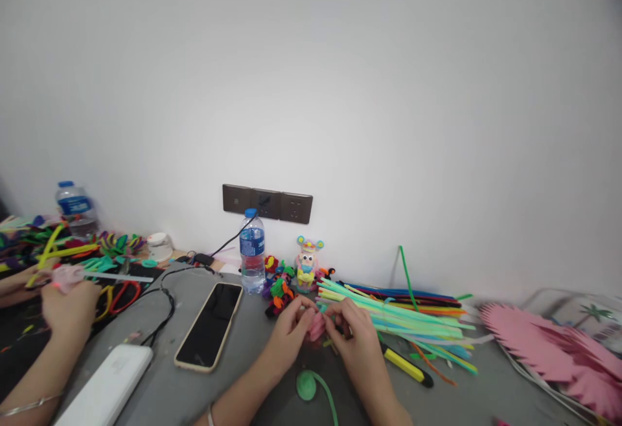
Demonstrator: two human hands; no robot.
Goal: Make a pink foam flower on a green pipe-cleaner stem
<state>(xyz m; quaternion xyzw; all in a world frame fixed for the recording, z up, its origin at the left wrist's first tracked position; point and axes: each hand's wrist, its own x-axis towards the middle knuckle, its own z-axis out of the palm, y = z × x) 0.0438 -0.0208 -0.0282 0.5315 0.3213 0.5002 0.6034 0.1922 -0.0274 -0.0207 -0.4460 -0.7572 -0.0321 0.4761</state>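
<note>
My left hand (291, 332) pinches the left side of a small pink fuzzy piece (316, 327), which looks like bent pipe cleaner. On the piece's right side are the closed fingertips of my right hand (350, 327). Both hands meet just above the grey table (262, 381). Below them lies a green pipe cleaner (306, 385), wound into a flat coil with a loose tail. Behind my right hand spreads a bundle of pipe cleaners (418, 319), mostly pale green. My fingers hide part of the pink piece.
A co-worker's hand (70, 313) is at the left by scissors (125, 298). Nearby are a phone (210, 329), a white power bank (109, 384), a water bottle (253, 254), a small figurine (307, 264), a yellow cutter (404, 364) and pink jagged-edged sheets (539, 342).
</note>
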